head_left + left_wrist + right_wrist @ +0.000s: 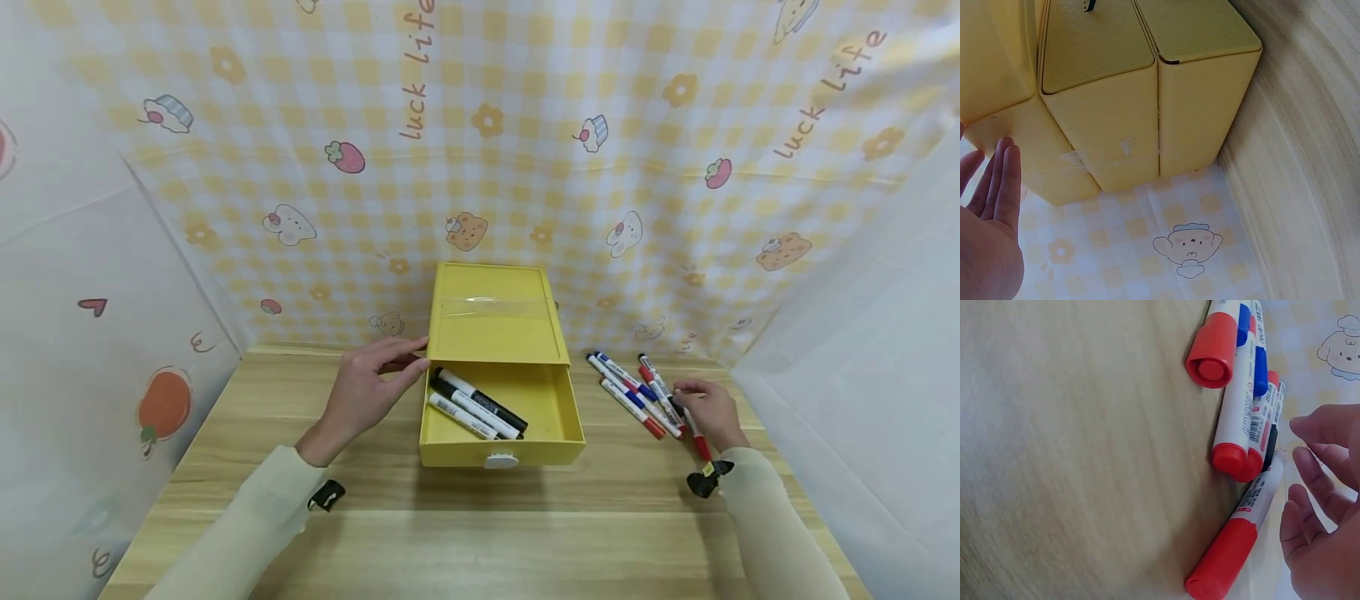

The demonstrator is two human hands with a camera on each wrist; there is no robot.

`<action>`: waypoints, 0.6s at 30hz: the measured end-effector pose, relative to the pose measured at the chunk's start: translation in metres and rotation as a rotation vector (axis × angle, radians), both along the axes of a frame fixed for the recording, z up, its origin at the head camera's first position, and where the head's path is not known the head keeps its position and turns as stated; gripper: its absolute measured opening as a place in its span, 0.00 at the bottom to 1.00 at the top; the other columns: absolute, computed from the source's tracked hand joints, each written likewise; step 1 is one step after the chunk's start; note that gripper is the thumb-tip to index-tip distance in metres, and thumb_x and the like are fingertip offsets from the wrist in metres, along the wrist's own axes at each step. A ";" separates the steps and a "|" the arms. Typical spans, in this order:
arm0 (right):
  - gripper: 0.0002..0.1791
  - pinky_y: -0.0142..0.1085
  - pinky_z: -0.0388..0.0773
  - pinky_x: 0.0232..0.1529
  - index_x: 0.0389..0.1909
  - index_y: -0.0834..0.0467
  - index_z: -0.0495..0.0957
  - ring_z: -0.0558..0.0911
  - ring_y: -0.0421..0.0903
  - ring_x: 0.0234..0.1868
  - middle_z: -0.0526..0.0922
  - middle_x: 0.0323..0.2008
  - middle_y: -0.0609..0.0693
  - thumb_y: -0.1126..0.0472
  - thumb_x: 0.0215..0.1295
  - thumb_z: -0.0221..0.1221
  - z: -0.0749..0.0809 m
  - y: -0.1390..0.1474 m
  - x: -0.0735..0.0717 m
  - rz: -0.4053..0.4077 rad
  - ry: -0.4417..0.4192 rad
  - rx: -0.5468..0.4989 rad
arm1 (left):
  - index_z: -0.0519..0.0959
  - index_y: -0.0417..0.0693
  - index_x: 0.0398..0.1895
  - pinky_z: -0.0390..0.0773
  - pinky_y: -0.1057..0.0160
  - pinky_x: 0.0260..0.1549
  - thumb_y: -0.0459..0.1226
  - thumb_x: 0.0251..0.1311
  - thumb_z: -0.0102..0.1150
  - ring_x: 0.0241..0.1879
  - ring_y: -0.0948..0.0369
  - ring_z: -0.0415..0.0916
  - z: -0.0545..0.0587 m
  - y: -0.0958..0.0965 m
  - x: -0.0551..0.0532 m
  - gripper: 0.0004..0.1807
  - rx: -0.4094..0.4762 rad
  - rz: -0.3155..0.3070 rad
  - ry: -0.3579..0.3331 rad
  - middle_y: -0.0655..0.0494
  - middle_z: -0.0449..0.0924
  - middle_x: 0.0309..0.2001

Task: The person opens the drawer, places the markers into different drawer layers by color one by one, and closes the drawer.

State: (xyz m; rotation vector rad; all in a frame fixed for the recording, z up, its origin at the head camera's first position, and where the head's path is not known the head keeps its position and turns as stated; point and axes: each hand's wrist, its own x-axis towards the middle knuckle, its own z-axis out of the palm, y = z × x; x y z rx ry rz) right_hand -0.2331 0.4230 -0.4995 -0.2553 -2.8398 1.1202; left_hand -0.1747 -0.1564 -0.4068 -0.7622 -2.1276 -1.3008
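Observation:
A yellow drawer box (495, 333) stands against the cloth backdrop in the head view, its drawer (540, 452) pulled out toward me. Inside the drawer lie several black-and-white markers (487, 414), toward its left side. My left hand (360, 392) is at the box's left side, fingertips right at the wall; in the left wrist view its fingers (1009, 181) look straight. To the right, my right hand (711, 412) hovers beside a loose pile of markers (633, 404), fingers slightly bent around nothing. In the right wrist view, a red-capped marker (1225, 556) lies nearest that hand.
Blue-, red- and black-capped markers overlap in the pile on the wooden table (480, 550). The checkered cloth (360, 200) hangs right behind the box. White cloth walls (862, 350) stand at both sides. A white knob (501, 460) sticks out from the drawer front.

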 end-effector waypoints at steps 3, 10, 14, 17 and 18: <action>0.18 0.33 0.76 0.43 0.58 0.70 0.85 0.83 0.48 0.45 0.90 0.48 0.62 0.64 0.73 0.68 -0.002 0.000 -0.001 -0.007 0.011 0.005 | 0.89 0.34 0.57 0.89 0.69 0.44 0.24 0.65 0.76 0.42 0.51 0.92 0.000 0.000 0.000 0.17 -0.002 0.001 -0.004 0.45 0.92 0.49; 0.17 0.35 0.74 0.37 0.57 0.68 0.86 0.80 0.47 0.41 0.90 0.49 0.62 0.65 0.72 0.66 -0.007 -0.003 -0.002 -0.034 -0.011 0.051 | 0.89 0.34 0.58 0.89 0.69 0.44 0.25 0.66 0.76 0.42 0.52 0.92 0.002 0.000 0.002 0.17 -0.007 0.012 -0.015 0.45 0.92 0.51; 0.16 0.35 0.75 0.32 0.55 0.69 0.86 0.80 0.45 0.35 0.90 0.47 0.63 0.66 0.70 0.66 -0.008 -0.004 -0.003 -0.024 0.009 0.079 | 0.89 0.34 0.58 0.89 0.69 0.44 0.25 0.66 0.75 0.43 0.51 0.92 0.003 0.001 0.003 0.17 -0.006 0.010 -0.020 0.44 0.91 0.51; 0.16 0.33 0.77 0.31 0.54 0.69 0.87 0.81 0.43 0.31 0.90 0.45 0.62 0.67 0.69 0.66 -0.008 -0.005 -0.003 -0.020 0.011 0.080 | 0.89 0.34 0.58 0.89 0.69 0.44 0.25 0.66 0.75 0.43 0.51 0.92 0.002 0.001 0.003 0.17 -0.004 0.009 -0.021 0.44 0.91 0.51; 0.16 0.33 0.77 0.31 0.54 0.69 0.87 0.80 0.42 0.31 0.90 0.45 0.62 0.66 0.69 0.66 -0.009 -0.005 -0.003 -0.020 0.006 0.084 | 0.89 0.34 0.58 0.89 0.69 0.44 0.25 0.66 0.75 0.43 0.51 0.92 0.002 0.001 0.003 0.17 -0.003 0.009 -0.020 0.44 0.91 0.51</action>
